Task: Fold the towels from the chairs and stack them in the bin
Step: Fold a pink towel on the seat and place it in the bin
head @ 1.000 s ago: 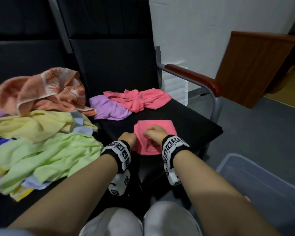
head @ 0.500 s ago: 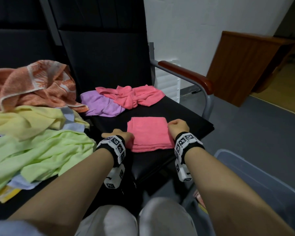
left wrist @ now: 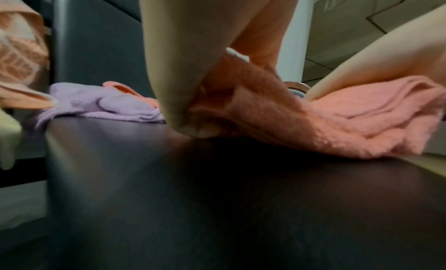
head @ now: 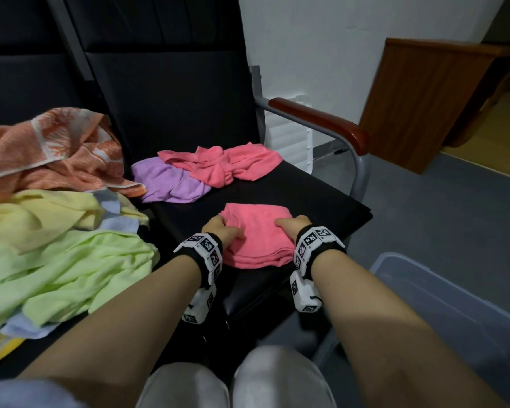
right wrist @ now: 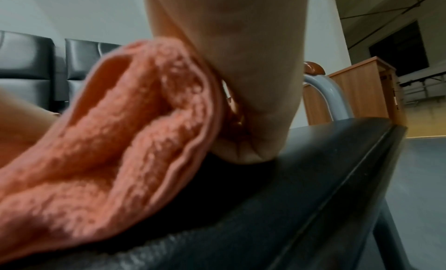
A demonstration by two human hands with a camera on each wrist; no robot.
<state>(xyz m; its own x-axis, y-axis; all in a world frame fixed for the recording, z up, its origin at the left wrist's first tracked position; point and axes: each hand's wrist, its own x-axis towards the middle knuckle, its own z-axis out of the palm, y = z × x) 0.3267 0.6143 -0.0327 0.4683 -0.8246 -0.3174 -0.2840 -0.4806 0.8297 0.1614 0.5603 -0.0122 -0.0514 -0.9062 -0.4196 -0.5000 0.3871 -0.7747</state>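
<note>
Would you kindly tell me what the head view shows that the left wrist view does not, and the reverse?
Only the head view shows the translucent plastic bin, the light green towel heap, the red-brown wooden armrest and the right hand from above.
Only the left wrist view shows the left hand's fingers curled into the cloth's edge at seat level.
Both show the folded pink towel held by the left hand, the crumpled purple towel and the black chair seat.

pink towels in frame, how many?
2: a folded pink towel gripped by the left hand and right hand; a crumpled pink towel further back on the seat. More may hide in the left pile.
</note>
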